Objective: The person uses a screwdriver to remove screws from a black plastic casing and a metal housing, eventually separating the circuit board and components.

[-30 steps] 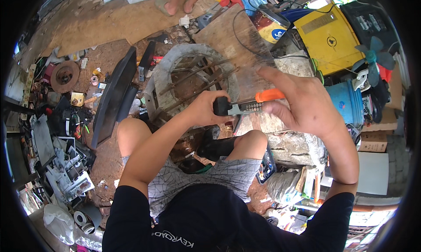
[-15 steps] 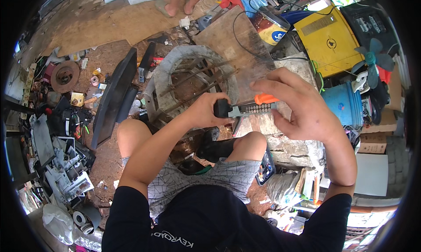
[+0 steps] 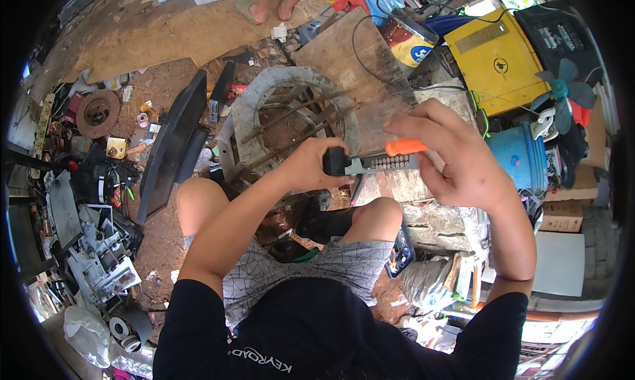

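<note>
My left hand (image 3: 311, 166) grips the black end of a device with a grey perforated metal plate (image 3: 383, 164), level above my knees. An orange-handled screwdriver (image 3: 405, 146) lies along the plate's far side. Its shaft runs left toward the black end, and its tip is hidden there. My right hand (image 3: 456, 156) is curled round the handle's right end, with the thumb close to the plate's right end. Below the hands, my knees are bent apart.
Ahead stands a round grey metal frame (image 3: 240, 109) with bars across it, beside a wooden board (image 3: 357, 56). A black flat panel (image 3: 173, 145) leans at left. At right are a yellow case (image 3: 493, 59), a blue bucket (image 3: 519, 158) and fan blades (image 3: 562, 87). Another person's feet (image 3: 259, 11) show at the top.
My right hand has shifted slightly right, and the screwdriver's orange handle has moved a little right with it. My left hand and the device stay almost still.
</note>
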{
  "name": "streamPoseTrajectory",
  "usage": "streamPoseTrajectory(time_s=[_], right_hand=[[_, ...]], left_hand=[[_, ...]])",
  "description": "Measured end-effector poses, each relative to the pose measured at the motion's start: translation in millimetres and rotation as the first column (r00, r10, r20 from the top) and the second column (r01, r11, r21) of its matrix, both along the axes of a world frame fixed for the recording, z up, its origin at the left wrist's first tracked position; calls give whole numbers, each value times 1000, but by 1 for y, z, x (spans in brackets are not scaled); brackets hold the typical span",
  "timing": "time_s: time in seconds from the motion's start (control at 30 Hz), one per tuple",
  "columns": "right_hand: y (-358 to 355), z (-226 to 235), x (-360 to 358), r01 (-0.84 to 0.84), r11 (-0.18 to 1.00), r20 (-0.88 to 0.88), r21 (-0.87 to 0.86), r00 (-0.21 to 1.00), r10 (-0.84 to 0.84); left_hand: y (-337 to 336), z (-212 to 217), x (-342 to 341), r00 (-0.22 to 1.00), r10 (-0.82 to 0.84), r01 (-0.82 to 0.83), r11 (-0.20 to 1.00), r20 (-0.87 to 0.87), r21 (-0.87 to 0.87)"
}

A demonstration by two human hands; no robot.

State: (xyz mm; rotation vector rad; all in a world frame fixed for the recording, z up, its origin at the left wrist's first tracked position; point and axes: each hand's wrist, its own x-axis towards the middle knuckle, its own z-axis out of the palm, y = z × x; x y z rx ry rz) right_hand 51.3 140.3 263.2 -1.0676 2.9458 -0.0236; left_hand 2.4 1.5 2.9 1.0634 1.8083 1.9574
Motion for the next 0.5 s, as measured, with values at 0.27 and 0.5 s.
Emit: streamPoseTrajectory(time_s=[0.27, 0.5], right_hand=[[1, 1, 2, 27, 999, 10, 45, 1000, -27], [2, 7, 10, 201, 959, -14, 199, 979, -203]], left_hand=[[2, -4, -1, 1000, -7, 7, 1000, -18, 25], [0, -1, -1, 1000, -9, 9, 999, 0, 32]])
